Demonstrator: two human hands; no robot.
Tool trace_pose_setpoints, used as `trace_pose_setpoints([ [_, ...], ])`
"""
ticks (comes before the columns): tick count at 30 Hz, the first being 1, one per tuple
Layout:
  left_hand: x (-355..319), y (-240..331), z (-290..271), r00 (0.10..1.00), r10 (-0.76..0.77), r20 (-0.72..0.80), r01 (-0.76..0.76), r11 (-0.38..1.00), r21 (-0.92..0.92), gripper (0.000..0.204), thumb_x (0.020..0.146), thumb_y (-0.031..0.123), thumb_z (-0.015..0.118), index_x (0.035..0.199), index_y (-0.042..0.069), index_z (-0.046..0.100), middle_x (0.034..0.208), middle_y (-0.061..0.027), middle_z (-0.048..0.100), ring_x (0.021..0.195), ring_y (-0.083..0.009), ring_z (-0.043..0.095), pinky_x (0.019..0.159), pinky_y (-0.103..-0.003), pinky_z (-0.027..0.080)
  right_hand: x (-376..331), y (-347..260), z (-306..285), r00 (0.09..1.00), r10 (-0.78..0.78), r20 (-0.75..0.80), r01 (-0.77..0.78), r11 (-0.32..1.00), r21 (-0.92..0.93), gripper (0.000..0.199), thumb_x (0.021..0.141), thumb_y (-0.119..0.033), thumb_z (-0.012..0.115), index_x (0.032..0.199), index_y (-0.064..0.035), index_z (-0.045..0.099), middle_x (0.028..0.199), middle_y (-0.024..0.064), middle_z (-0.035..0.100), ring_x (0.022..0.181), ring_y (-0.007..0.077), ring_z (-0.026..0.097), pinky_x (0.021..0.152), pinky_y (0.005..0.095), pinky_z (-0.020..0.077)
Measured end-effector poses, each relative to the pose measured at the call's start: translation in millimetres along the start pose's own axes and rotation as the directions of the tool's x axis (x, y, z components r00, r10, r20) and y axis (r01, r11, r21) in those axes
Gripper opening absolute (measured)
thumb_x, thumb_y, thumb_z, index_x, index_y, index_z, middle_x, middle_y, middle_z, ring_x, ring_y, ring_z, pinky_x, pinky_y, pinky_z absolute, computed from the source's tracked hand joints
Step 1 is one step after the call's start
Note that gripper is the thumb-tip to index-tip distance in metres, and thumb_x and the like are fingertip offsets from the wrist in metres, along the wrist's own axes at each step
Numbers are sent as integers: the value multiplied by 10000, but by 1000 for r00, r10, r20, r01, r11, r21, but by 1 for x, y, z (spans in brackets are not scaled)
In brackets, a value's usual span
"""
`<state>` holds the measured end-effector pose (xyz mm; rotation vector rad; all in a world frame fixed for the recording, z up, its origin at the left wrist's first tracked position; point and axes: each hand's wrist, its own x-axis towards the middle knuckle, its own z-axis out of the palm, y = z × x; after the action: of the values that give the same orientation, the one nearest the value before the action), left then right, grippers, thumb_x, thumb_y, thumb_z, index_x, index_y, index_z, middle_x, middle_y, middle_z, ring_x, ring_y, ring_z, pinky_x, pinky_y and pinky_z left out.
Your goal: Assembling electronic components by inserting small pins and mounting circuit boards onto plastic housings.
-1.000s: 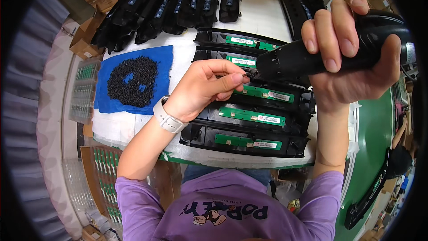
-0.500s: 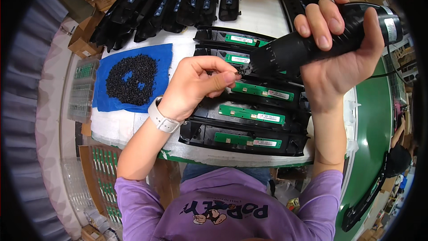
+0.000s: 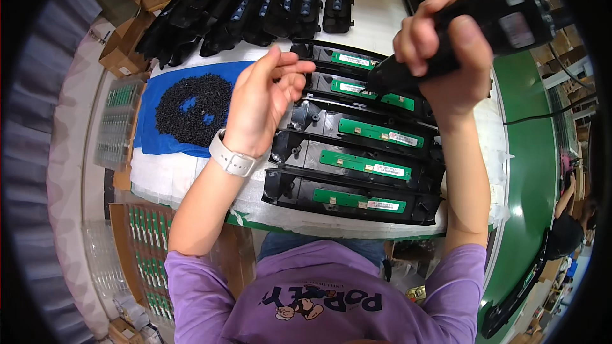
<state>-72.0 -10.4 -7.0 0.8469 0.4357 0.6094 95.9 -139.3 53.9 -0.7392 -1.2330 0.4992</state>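
Observation:
My right hand is wrapped round a black electric screwdriver. Its narrow front end slants down to the left, over the green circuit board in the second black plastic housing from the back. What the bit touches is hard to make out. To the left of that housing hovers my left hand, fingers apart and loosely bent, with nothing visible in it. Several such long housings lie in a row, each bearing a green board with a white label.
On the left, a blue cloth carries a heap of small black screws. More black housings with bluish round parts are piled at the back. Trays of green boards stand below the table's left edge. A black cable hangs at the right.
My left hand has drawn back to the left from the screwdriver's front end, and its pinched fingers have spread. The screwdriver in my right hand has tilted more steeply and shifted slightly left.

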Motion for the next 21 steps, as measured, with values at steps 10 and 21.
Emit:
trace_pose_setpoints([
  [10,1,-2,-2,995,42,87,-44,999,22,177,954,50,354,1059,-75,424,1115,-293,547,1017,-311,603,859,-318,514,-1,16,6,993,32,-109,-33,999,-8,182,787,-125,645,830,36,571,535,38,516,414,108,485,401,222,376],
  [21,-9,-7,7,983,-86,164,77,995,62,234,970,132,407,1105,-52,460,1122,-265,567,1056,-269,593,883,-293,499,-5,17,1,995,92,-23,-94,990,-109,302,836,-257,563,1001,-17,481,599,45,456,452,121,418,456,249,354],
])
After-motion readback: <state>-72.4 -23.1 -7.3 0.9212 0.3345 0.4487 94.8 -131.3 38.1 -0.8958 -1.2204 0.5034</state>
